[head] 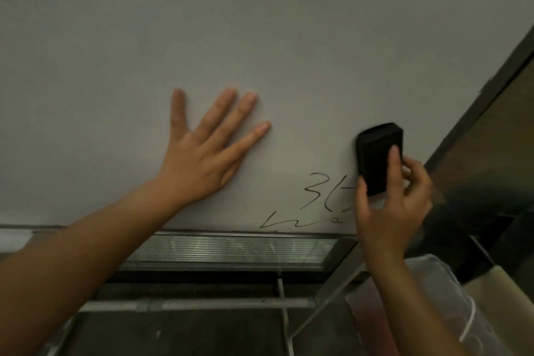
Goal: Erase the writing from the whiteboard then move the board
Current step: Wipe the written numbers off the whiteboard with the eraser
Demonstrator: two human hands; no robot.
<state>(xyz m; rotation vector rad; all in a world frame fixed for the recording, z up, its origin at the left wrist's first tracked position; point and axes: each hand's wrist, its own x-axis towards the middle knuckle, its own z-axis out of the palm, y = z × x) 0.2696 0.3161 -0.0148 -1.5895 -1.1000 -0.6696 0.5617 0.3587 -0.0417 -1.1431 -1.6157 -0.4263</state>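
Note:
A large whiteboard (260,23) fills most of the view. Black handwriting (318,199) sits near its lower right corner, just above the bottom frame. My left hand (202,153) presses flat on the board with fingers spread, left of the writing. My right hand (390,205) grips a black eraser (378,153) by its lower half, thumb on one side and fingers on the other. The eraser lies against the board just up and right of the writing; my right hand covers the writing's right end.
The board's dark right edge (474,113) runs diagonally at the right. Below the bottom frame is a ribbed tray (231,251) and a metal stand bar (202,303). A clear plastic-wrapped object (433,306) stands at the lower right.

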